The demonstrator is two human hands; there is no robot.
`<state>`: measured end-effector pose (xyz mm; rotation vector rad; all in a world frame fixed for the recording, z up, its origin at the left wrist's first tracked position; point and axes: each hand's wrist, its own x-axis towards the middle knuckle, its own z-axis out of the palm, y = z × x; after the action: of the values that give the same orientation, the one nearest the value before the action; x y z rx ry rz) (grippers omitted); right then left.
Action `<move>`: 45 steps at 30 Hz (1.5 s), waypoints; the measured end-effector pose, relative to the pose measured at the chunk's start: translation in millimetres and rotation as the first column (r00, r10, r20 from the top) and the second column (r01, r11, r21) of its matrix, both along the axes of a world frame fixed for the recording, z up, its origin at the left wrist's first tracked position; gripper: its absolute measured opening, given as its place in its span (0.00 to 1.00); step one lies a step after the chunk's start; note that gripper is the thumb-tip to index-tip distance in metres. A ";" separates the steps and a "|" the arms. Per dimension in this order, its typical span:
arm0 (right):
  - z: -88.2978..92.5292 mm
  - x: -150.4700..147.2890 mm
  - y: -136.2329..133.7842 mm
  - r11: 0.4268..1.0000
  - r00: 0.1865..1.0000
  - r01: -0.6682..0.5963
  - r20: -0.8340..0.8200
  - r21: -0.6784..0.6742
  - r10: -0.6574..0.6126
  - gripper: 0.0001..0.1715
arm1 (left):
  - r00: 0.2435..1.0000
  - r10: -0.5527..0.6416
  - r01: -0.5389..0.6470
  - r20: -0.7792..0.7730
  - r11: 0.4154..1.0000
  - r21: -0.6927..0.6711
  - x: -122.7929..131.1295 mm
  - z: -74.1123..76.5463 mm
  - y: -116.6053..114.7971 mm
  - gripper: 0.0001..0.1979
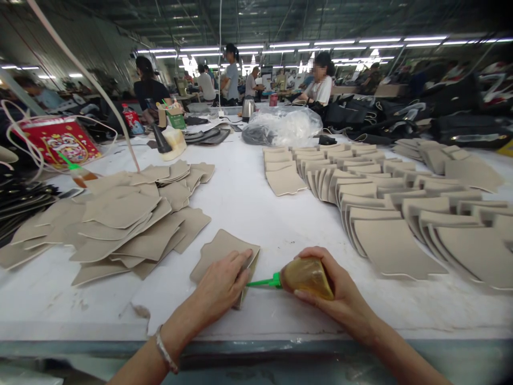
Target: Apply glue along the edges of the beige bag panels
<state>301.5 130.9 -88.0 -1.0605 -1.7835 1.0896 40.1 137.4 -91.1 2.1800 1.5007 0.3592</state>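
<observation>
Loose heap of beige cut pieces (128,224) to the left, neat overlapped rows of the same pieces (396,214) to the right, clear plastic bag (286,125) behind; white counter (248,203) bare between them. Left hand (222,283) lies flat, palm down, pinning one beige piece (218,251) near the front edge. Right hand (336,291) wraps around an amber glue bottle (306,277), its green nozzle (262,282) pointing left, tip at that piece's right edge, by the left fingers.
</observation>
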 end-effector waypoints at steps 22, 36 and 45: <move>-3.2 4.1 13.1 0.996 0.998 0.067 -0.004 0.059 -0.067 0.26 | 0.996 -0.031 0.037 0.082 0.997 -0.069 -2.5 3.5 8.6 0.25; 3.6 2.8 12.9 0.963 0.982 0.153 0.074 0.223 -0.173 0.23 | 0.996 -0.009 0.014 0.089 0.999 -0.051 -1.5 1.2 8.5 0.24; -5.1 1.6 12.6 0.964 0.969 0.235 0.042 0.124 -0.242 0.27 | 0.996 -0.006 0.010 0.091 0.999 -0.042 -1.0 1.5 7.6 0.23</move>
<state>303.1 143.5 -93.1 -1.2087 -1.6901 0.8049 39.2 145.0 -89.6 2.1074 1.4366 0.4145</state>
